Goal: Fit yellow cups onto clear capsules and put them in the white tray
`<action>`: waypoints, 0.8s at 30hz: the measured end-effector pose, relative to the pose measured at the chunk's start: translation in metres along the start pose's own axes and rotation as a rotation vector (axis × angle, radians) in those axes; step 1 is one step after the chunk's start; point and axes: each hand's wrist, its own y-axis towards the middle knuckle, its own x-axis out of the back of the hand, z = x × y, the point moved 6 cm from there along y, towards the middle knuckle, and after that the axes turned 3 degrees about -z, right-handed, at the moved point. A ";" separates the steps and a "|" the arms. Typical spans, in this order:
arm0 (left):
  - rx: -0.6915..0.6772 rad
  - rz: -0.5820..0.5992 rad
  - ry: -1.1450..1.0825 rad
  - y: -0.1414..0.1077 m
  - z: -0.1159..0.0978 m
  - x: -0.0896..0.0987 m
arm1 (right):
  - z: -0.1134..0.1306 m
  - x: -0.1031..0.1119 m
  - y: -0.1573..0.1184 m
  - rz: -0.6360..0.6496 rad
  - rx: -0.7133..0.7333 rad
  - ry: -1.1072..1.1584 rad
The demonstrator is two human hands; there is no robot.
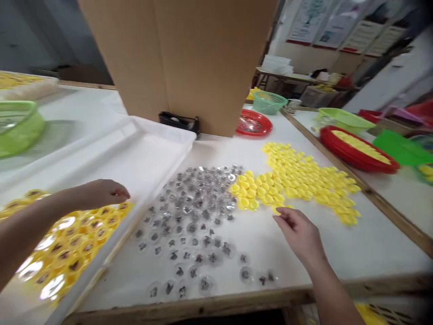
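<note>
My right hand (301, 232) is at the near edge of a spread of small round yellow plastic pieces (297, 174). Its thumb and forefinger pinch one yellow piece (278, 210) at the fingertips. Over the white tray (162, 131) on the left, my left hand (103, 194) hangs with its fingers curled together; whatever they may hold is hidden. Beneath it, rows of yellow pieces with dark centres and shiny clear tops (76, 241) fill the tray's near part. Between the hands, many clear round pieces with dark printed middles (192, 228) lie scattered on the white table.
A tall cardboard sheet (192, 58) stands behind the tray, with a black tape dispenser (179, 122) at its foot. Beyond are a red plate (253, 123) and a green basket (269, 103). Red trays (358, 151) sit past the wooden strip (379, 203); a lime basket (20, 128) stands left.
</note>
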 end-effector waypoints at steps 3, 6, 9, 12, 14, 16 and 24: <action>0.002 -0.263 0.208 -0.011 -0.029 0.017 | -0.011 0.005 0.002 0.029 -0.005 -0.172; -0.101 -0.406 0.267 -0.041 -0.100 0.008 | -0.015 0.005 0.001 0.042 -0.029 -0.303; -0.190 -0.314 0.037 -0.059 -0.169 -0.036 | -0.020 0.003 0.007 0.032 -0.075 -0.386; -0.220 -0.132 -0.145 -0.058 -0.206 -0.095 | -0.025 0.000 0.017 0.041 -0.106 -0.435; -0.157 -0.026 -0.234 -0.051 -0.211 -0.130 | -0.027 -0.002 0.023 0.052 -0.101 -0.444; -0.113 0.041 -0.296 -0.044 -0.211 -0.155 | -0.029 -0.002 0.027 0.056 -0.084 -0.435; 0.069 0.095 -0.508 -0.042 -0.205 -0.178 | 0.024 -0.002 -0.003 0.111 0.060 -0.113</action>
